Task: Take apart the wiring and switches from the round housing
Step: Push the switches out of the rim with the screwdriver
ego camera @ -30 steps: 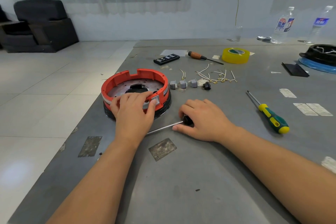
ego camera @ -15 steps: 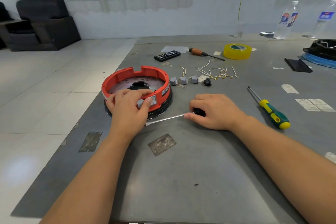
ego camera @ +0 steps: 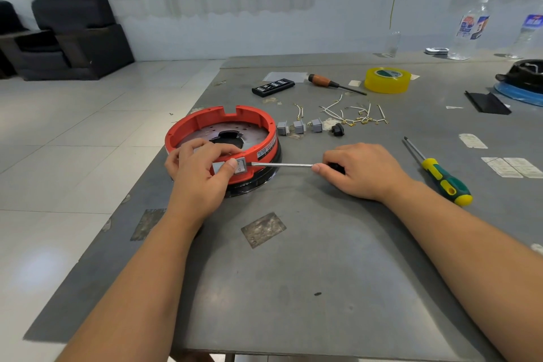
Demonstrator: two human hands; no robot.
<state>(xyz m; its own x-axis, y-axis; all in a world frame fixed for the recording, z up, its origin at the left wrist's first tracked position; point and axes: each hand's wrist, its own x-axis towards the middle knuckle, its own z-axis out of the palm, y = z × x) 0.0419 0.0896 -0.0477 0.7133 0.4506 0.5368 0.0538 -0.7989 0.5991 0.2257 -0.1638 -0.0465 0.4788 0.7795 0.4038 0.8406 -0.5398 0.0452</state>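
Note:
A round red housing (ego camera: pixel 205 120) on a black base stands near the table's left edge. My left hand (ego camera: pixel 199 167) grips its near rim, thumb on a grey switch (ego camera: pixel 240 165) set in the outer wall. My right hand (ego camera: pixel 361 170) holds a black-handled screwdriver (ego camera: pixel 282 164) level, its tip at the switch's right edge. Three loose grey switches (ego camera: pixel 299 126), a black part (ego camera: pixel 337 129) and several cut wires (ego camera: pixel 352 114) lie behind the housing.
A green-yellow screwdriver (ego camera: pixel 440 176) lies right of my right hand. Farther back are a wooden-handled screwdriver (ego camera: pixel 329 84), a black bit case (ego camera: pixel 273 87), yellow tape (ego camera: pixel 387 80), bottles (ego camera: pixel 470 29) and a second black unit (ego camera: pixel 523 75). The table's left edge drops to the floor.
My right hand lifted the screwdriver off the table and brought its tip to the switch in the housing wall. My left hand shifted along the rim, thumb now on the switch.

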